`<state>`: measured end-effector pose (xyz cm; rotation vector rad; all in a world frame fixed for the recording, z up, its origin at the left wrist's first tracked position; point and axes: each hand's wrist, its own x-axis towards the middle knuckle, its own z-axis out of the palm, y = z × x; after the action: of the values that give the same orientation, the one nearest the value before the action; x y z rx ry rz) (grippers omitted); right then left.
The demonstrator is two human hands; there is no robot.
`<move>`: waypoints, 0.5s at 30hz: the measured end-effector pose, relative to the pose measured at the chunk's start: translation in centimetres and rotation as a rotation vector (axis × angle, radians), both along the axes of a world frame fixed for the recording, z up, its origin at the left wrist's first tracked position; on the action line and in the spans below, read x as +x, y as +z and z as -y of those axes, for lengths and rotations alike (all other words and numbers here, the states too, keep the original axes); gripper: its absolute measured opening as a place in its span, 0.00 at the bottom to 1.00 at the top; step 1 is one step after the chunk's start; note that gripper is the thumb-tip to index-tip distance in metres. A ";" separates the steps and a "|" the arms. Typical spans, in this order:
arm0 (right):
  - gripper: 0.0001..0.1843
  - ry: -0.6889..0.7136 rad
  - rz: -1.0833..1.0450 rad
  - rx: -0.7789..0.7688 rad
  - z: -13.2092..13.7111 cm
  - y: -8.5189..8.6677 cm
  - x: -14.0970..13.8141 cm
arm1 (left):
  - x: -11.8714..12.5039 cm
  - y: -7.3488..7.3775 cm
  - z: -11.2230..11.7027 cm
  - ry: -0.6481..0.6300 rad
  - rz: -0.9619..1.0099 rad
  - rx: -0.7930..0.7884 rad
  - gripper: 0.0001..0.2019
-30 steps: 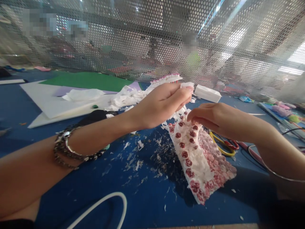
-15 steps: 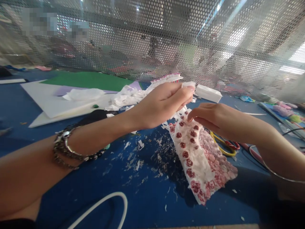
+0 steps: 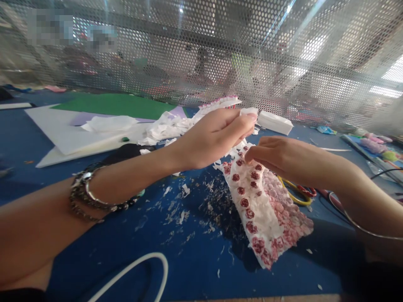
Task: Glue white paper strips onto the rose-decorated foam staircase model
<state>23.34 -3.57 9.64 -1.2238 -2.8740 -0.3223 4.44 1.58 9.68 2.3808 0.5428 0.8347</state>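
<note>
My left hand [image 3: 220, 136] is closed, with a piece of white tissue paper [image 3: 248, 111] pinched between thumb and fingers above the far end of a decorated panel. That panel [image 3: 266, 214] lies slanted on the blue table, white down its middle, with dark red rosettes in rows and pink crumpled bits along its right side. Over its upper part, my right hand [image 3: 273, 153] bends its fingers down, the fingertips at the white surface among the rosettes. Whether anything is between those fingertips is hidden.
White paper scraps [image 3: 184, 191] litter the blue table [image 3: 110, 256]. Torn tissue [image 3: 163, 128], a green sheet [image 3: 110, 105] and white boards [image 3: 59, 134] lie behind my left arm. A small white box [image 3: 275, 122] stands before a perforated metal screen [image 3: 189, 54]. A white cable [image 3: 138, 264] loops in front.
My right fingertips have shifted slightly left over the panel. The left hand keeps its pinch on the tissue paper almost unmoved.
</note>
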 end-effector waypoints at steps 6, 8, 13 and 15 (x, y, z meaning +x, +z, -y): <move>0.15 -0.058 -0.097 -0.006 0.9 1.1 -0.2 | 0.0 0.0 -0.1 -0.055 0.048 0.011 0.18; 0.15 -0.067 -0.129 -0.033 1.0 1.1 -0.3 | 0.0 -0.1 -0.1 -0.047 0.046 0.021 0.18; 0.14 -0.076 -0.105 -0.115 0.8 0.9 -0.2 | -0.2 -0.2 -0.3 -0.052 0.024 0.034 0.18; 0.13 -0.074 -0.163 -0.065 1.0 1.3 0.1 | -0.2 -0.3 -0.5 -0.049 0.001 0.071 0.17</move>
<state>23.41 -4.59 10.96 -1.3024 -2.7259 -0.1240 4.21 2.06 9.43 2.4476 0.4593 0.8458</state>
